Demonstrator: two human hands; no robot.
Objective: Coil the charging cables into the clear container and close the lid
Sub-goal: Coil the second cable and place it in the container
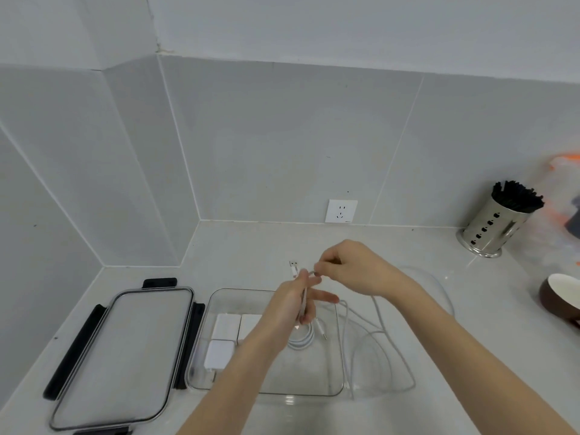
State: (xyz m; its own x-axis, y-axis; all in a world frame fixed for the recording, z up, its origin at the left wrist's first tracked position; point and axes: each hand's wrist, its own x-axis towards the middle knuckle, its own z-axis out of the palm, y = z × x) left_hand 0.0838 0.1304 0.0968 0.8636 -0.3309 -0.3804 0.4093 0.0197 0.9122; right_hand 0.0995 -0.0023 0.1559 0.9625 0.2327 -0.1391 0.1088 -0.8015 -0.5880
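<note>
White charging cable (361, 337) pinched between both hands, left (295, 304) and right (351, 268), above clear container (332, 392).

Blurred orange bag (565, 171), edge-cropped.

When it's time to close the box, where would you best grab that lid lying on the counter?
Probably by the two long edges of the lid, just inside the black clips, coming from above. It lies flat on the counter left of the clear container, so both long sides look open to fingers.
</note>
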